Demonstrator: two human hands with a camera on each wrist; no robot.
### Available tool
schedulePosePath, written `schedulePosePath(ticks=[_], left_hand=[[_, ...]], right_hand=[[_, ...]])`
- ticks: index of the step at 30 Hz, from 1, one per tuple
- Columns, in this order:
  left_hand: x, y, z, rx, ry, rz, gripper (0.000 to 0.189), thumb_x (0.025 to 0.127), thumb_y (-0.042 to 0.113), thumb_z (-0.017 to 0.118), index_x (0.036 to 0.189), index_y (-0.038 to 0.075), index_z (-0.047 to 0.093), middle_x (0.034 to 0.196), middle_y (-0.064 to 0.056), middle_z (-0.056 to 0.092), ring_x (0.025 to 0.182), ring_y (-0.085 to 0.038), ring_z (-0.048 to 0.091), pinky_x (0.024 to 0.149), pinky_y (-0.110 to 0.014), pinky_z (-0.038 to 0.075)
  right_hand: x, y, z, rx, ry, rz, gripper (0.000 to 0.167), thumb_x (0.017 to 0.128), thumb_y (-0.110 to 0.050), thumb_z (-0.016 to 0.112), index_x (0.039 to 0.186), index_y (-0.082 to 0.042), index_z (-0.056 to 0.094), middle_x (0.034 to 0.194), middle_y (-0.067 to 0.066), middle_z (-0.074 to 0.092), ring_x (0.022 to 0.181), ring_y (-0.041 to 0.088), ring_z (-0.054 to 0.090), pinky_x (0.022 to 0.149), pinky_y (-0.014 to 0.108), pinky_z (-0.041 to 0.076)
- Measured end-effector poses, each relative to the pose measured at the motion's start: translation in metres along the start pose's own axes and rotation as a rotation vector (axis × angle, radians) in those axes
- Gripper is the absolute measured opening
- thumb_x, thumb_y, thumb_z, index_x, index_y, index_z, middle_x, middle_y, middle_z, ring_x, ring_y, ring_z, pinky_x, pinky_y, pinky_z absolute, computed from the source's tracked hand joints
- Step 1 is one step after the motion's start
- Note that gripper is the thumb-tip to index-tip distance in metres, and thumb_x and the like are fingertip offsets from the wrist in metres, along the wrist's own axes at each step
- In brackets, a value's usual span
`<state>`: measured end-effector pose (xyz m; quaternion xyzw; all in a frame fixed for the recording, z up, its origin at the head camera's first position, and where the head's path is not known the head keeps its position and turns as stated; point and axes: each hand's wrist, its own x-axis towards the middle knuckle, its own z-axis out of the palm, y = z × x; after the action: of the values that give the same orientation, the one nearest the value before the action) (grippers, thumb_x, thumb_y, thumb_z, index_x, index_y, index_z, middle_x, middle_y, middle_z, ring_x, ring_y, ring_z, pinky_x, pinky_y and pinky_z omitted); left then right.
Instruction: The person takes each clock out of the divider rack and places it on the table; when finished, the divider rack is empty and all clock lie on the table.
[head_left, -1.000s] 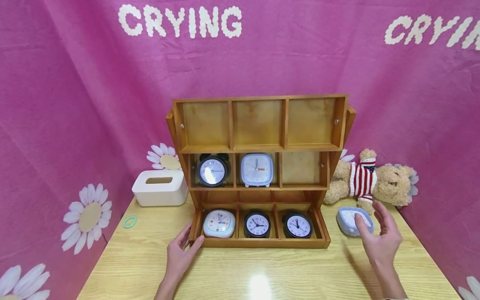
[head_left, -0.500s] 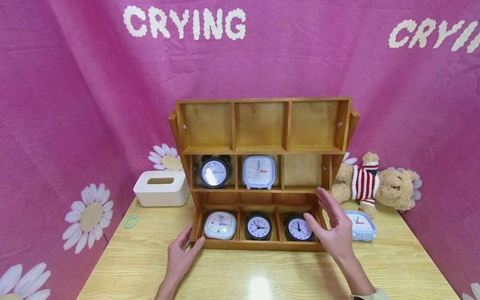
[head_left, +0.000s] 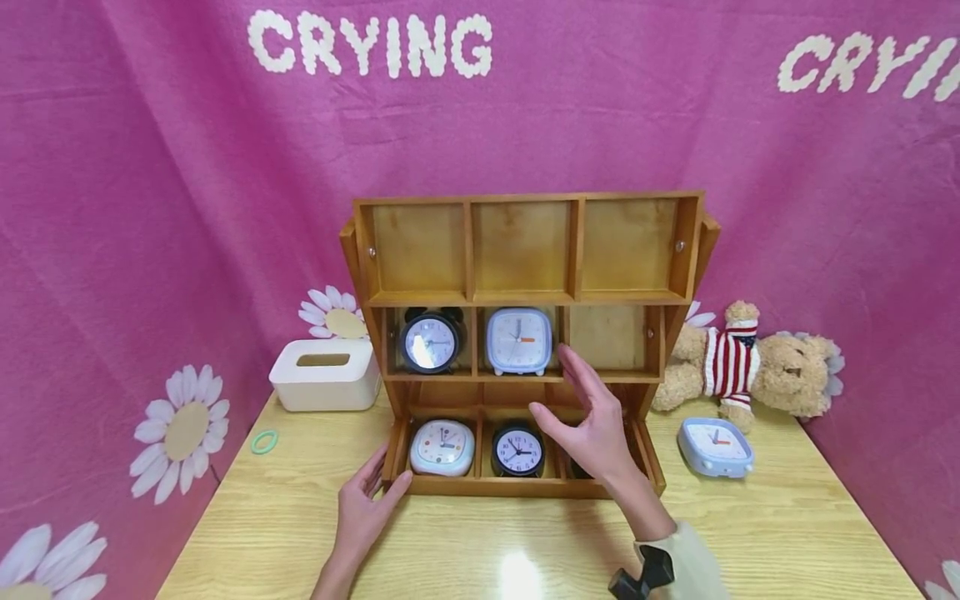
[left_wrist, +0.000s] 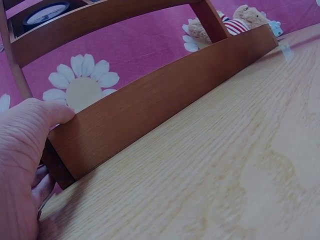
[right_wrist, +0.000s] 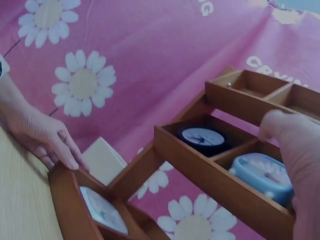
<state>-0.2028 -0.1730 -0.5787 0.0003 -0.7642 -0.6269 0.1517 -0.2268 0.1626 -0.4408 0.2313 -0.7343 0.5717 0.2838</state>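
Observation:
In the head view, my left hand (head_left: 362, 507) holds the front left corner of a three-tier wooden display shelf (head_left: 521, 486). Its thumb lies on the front board and its fingers go round the side, as the left wrist view shows. My right hand (head_left: 597, 429), thumb and fingers spread, hovers before the shelf's middle tier. Its fingertips are near the lower right of a square blue alarm clock (head_left: 519, 340) in the centre compartment. A black twin-bell alarm clock (head_left: 430, 342) stands left of it. Below are a pale blue clock (head_left: 442, 447), a round black clock (head_left: 518, 452) and another dark clock, mostly hidden by my right hand.
Another blue alarm clock (head_left: 716, 447) lies face up on the table right of the shelf. Behind it a teddy bear (head_left: 738, 367) lies on its side. At left are a white tissue box (head_left: 322, 385) and a green ring (head_left: 264, 442). Pink curtain (head_left: 600, 125) surrounds the table.
My right hand has moved left, from beside the blue clock on the table, across the lower right compartment to the front of the middle tier. My left hand has stayed on the shelf corner.

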Motion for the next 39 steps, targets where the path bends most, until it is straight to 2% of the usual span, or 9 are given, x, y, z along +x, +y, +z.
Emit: schedulePosePath(ticks=[6,9,12,14,18,22,29,34,39], left_hand=[[-0.001,0.002,-0.001,-0.004,-0.016,-0.002,0.063,0.090,0.011,0.083,0.146,-0.003,0.057,0.143,-0.021,0.062,0.131,-0.033,0.060,0.098,-0.010,0.046],[0.000,0.003,-0.002,0.001,-0.016,-0.004,0.063,0.090,0.012,0.083,0.146,-0.002,0.057,0.143,-0.021,0.062,0.131,-0.033,0.060,0.099,-0.012,0.046],[0.001,0.003,-0.001,0.008,-0.013,0.007,0.063,0.090,0.012,0.083,0.146,-0.002,0.057,0.144,-0.020,0.062,0.130,-0.035,0.060,0.100,-0.014,0.047],[0.002,0.002,-0.001,0.009,-0.009,0.015,0.064,0.089,0.011,0.084,0.146,-0.003,0.057,0.144,-0.020,0.061,0.130,-0.037,0.060,0.099,-0.014,0.048],[0.003,0.000,0.000,0.003,-0.006,0.017,0.063,0.089,0.010,0.084,0.145,-0.004,0.058,0.144,-0.021,0.061,0.129,-0.038,0.060,0.098,-0.012,0.048],[0.002,0.000,-0.001,-0.005,-0.006,0.013,0.063,0.089,0.010,0.084,0.145,-0.003,0.058,0.144,-0.020,0.061,0.129,-0.037,0.060,0.097,-0.011,0.048],[0.000,0.001,-0.002,0.006,-0.012,0.013,0.064,0.089,0.009,0.083,0.145,-0.005,0.057,0.144,-0.022,0.060,0.129,-0.036,0.061,0.097,-0.012,0.048],[0.000,0.001,-0.002,-0.007,-0.015,0.007,0.064,0.090,0.010,0.083,0.146,-0.003,0.056,0.145,-0.021,0.060,0.130,-0.035,0.060,0.099,-0.012,0.047],[0.000,0.000,-0.002,-0.001,-0.007,-0.011,0.064,0.089,0.010,0.084,0.146,-0.002,0.057,0.144,-0.021,0.061,0.129,-0.036,0.061,0.098,-0.013,0.048]], right_hand=[[0.014,-0.002,0.016,-0.067,0.022,0.079,0.087,0.082,-0.005,0.088,0.155,0.005,0.042,0.157,0.024,0.047,0.144,0.037,0.047,0.115,0.026,0.039],[0.020,-0.004,0.021,-0.109,0.012,0.105,0.092,0.082,-0.007,0.088,0.157,0.006,0.037,0.159,0.024,0.044,0.146,0.036,0.045,0.116,0.037,0.040],[0.025,-0.006,0.026,-0.189,-0.012,0.134,0.099,0.083,-0.017,0.088,0.161,0.003,0.031,0.163,0.022,0.039,0.149,0.035,0.041,0.119,0.050,0.038],[0.029,-0.007,0.029,-0.254,-0.032,0.153,0.104,0.083,-0.023,0.088,0.163,0.002,0.026,0.165,0.023,0.035,0.151,0.036,0.037,0.121,0.055,0.035],[0.035,-0.007,0.037,-0.345,-0.074,0.178,0.113,0.083,-0.029,0.087,0.164,0.005,0.015,0.168,0.028,0.022,0.154,0.040,0.027,0.124,0.056,0.028],[0.042,-0.006,0.046,-0.390,-0.078,0.195,0.115,0.084,-0.027,0.085,0.164,0.006,0.008,0.168,0.032,0.016,0.153,0.043,0.027,0.123,0.055,0.030],[0.048,-0.005,0.059,-0.459,0.010,0.230,0.116,0.081,-0.028,0.088,0.162,0.007,0.013,0.159,0.034,0.029,0.141,0.046,0.042,0.116,0.057,0.041],[0.046,-0.001,0.065,-0.498,0.080,0.199,0.117,0.078,-0.031,0.093,0.161,0.007,0.019,0.154,0.033,0.038,0.133,0.045,0.050,0.110,0.058,0.047],[0.045,0.003,0.069,-0.533,0.113,0.166,0.117,0.075,-0.035,0.095,0.160,0.004,0.024,0.151,0.030,0.043,0.129,0.043,0.054,0.104,0.058,0.051]])
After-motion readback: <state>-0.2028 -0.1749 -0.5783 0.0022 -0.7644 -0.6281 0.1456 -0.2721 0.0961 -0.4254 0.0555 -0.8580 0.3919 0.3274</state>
